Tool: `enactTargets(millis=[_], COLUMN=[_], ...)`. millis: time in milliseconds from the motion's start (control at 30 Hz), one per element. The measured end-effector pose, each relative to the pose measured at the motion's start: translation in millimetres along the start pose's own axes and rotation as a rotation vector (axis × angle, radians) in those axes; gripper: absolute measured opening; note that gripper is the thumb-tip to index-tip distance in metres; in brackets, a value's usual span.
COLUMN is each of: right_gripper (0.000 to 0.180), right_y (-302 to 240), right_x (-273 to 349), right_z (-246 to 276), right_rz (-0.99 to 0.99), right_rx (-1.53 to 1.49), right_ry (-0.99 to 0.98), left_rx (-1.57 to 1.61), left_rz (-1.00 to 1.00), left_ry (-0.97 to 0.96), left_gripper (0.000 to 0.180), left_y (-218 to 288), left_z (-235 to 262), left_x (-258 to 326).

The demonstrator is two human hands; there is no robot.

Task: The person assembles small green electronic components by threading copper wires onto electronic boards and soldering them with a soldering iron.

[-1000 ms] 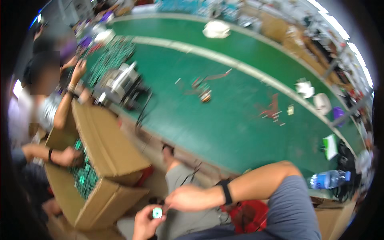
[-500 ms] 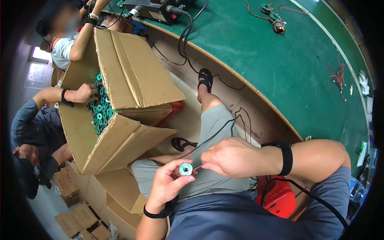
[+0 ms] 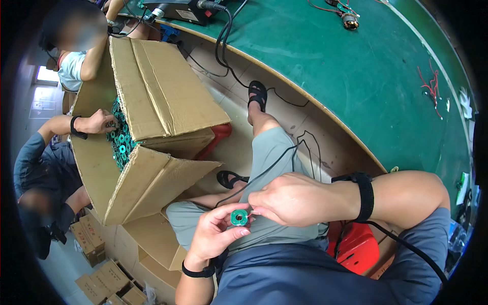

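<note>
My left hand (image 3: pixel 213 235) holds a small green ring-shaped part (image 3: pixel 239 217) between thumb and fingers, over my lap. My right hand (image 3: pixel 297 199) comes across from the right with its fingertips pinched at the ring's right edge, seemingly on a thin wire. A black strap (image 3: pixel 362 195) circles my right wrist, and a black band (image 3: pixel 197 271) my left. Grey shorts and a dark shirt lie under both hands.
An open cardboard box (image 3: pixel 152 137) with several green rings (image 3: pixel 121 142) stands to the left; another person's hand (image 3: pixel 99 122) reaches into it. A second person sits at lower left. A green table (image 3: pixel 356 81) curves above, with black cables, a dark device (image 3: pixel 178 9) and a red stool (image 3: pixel 356 244).
The view has swung from the green table down to my lap and closed in. Both hands stay on the green ring, which now sits larger and nearer the frame's middle.
</note>
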State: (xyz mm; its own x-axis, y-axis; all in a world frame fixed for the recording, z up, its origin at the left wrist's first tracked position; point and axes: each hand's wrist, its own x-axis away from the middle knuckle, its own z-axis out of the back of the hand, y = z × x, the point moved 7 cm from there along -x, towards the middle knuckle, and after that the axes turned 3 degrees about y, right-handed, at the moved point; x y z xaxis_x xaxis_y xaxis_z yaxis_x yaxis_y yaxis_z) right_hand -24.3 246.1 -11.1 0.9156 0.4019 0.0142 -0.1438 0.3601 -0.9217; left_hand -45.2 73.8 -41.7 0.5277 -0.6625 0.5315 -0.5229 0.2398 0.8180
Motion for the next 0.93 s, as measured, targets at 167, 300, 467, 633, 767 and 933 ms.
enactTargets(millis=[167,300,467,633,767,933], right_gripper=[0.02,0.02,0.019,0.018,0.015,0.013], right_y=[-6,-3,-4,-8,-8,-5], right_x=[-1,-2,-3,-3,-4,-7], right_z=[0,1,0,1,-4,1], right_rz=[0.025,0.012,-0.002,0.049,0.07,0.052], right_rx=[0.052,0.014,0.019,0.037,0.069,0.128], right_ry=[-0.03,-0.01,-0.017,-0.004,0.003,-0.028], left_rx=[-0.068,0.023,-0.033,-0.178,-0.287,-0.348], left_rz=[-0.023,-0.016,-0.015,-0.088,-0.188,-0.224], left_ry=[0.036,0.012,0.045,0.119,0.186,0.217], left_gripper=[0.05,0.05,0.049,0.041,0.04,0.042], left_y=[-2,1,3,4,8,10], left_z=[10,6,9,14,14,15], left_x=[5,8,10,9,10,10])
